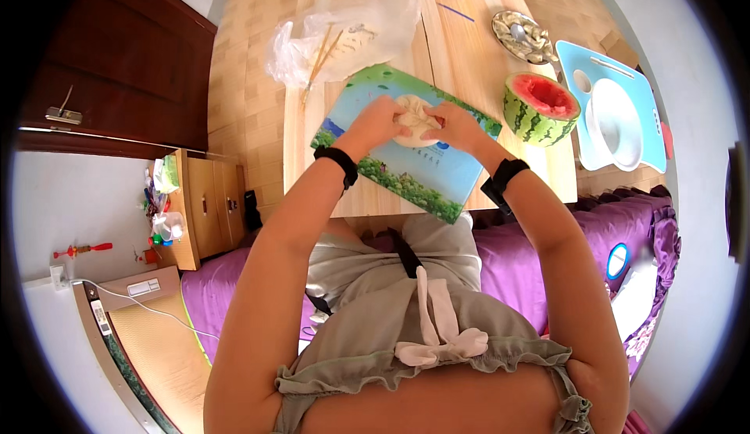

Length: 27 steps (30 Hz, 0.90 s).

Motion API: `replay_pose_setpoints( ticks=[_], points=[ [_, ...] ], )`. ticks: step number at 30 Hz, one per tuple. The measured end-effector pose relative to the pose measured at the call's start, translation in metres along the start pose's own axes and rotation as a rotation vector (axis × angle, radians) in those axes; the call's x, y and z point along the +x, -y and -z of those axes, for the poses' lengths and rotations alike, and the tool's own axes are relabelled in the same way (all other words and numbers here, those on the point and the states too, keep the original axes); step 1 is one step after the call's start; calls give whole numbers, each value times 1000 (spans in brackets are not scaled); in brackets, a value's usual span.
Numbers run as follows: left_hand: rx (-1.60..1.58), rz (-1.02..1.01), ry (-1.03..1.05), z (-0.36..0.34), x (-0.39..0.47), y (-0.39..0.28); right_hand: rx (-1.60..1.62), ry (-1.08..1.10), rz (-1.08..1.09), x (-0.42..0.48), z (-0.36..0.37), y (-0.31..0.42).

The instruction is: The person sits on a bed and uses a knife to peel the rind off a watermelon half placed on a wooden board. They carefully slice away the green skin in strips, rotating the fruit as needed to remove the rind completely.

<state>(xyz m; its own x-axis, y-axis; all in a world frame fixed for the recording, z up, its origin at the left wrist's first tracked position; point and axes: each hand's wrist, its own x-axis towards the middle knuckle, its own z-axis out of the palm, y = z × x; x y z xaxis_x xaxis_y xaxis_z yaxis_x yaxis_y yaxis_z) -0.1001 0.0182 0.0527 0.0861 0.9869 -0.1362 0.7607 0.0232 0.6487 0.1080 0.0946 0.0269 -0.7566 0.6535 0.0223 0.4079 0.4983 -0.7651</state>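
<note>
A round, cream-coloured piece of what looks like dough [413, 133] lies on a flat rectangular board [404, 167] printed with blue sky and greenery. Folds gather on its upper surface. My left hand [379, 120] grips its left edge with the fingertips on top. From the other side, my right hand [456, 126] pinches the folds at the right, thumb towards me. Black bands circle both wrists. The board sits at a slant on a pale wooden table [469, 53], and its near corner juts past the table edge over my lap.
Beyond the board lies a crumpled clear plastic sheet [375, 15] with wooden chopsticks [323, 59]. To the right are a hollowed watermelon half [540, 109], a metal plate of pale pieces [536, 53] with a spoon [518, 32], and a white bowl [612, 123] on a blue tray [647, 112].
</note>
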Motion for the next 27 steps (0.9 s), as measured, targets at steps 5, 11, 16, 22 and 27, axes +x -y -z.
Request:
replay_pose_setpoints(
  ticks=[5,11,16,22,27],
  points=[
    [28,52,-43,4,14,-11,-322,97,30,15,2,18],
    [248,-58,-286,-30,22,-20,-499,-10,-119,26,-26,43],
    [229,-44,-333,-35,26,-14,-500,-137,-57,30,-31,26],
    [-101,-47,48,-11,16,22,31,382,-149,34,12,3],
    [-497,391,-240,15,2,15,390,13,-518,33,36,12]
  ],
)
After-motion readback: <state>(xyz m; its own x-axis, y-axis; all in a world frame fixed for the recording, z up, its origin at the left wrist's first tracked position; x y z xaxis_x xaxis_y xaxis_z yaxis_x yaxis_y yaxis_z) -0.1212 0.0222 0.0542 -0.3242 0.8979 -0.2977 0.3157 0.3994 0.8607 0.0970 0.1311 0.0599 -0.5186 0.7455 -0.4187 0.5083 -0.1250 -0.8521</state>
